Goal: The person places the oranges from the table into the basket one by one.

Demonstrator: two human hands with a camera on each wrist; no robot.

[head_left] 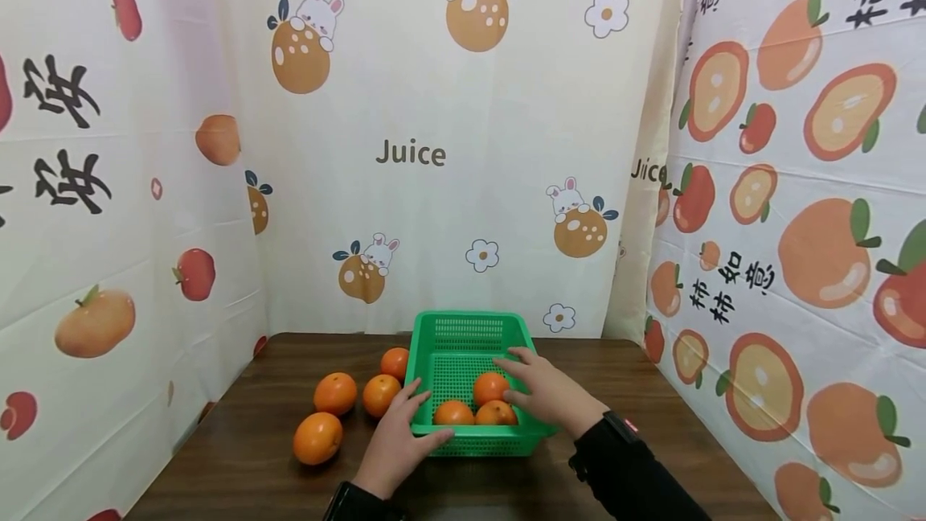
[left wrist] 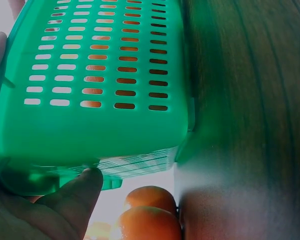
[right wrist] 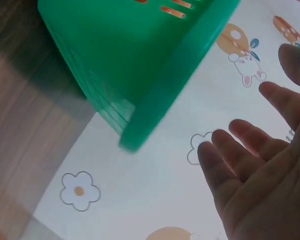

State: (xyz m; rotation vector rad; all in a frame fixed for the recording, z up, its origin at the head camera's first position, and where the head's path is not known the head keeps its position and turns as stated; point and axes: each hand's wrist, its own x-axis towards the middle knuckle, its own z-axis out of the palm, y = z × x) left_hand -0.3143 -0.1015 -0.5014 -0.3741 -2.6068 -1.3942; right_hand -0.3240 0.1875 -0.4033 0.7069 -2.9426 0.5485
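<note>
A green plastic basket [head_left: 470, 445] with slotted walls stands on the table, three oranges [head_left: 491, 387] lying in its near half. My left hand [head_left: 396, 442] is at its front left corner, fingers spread along the left rim and thumb by the front wall. In the left wrist view the thumb [left wrist: 79, 192] overlaps the basket's edge. Over the right rim reaches my right hand [head_left: 546, 388], its fingers extended and holding nothing. The right wrist view shows that hand [right wrist: 270, 170] apart from the basket wall [right wrist: 114, 55].
Several loose oranges [head_left: 335, 393] lie on the brown wooden table [head_left: 246, 441] left of the basket. One of them [head_left: 380, 395] is close to my left fingers. Printed cloth [head_left: 434, 207] hangs behind the table and along both sides.
</note>
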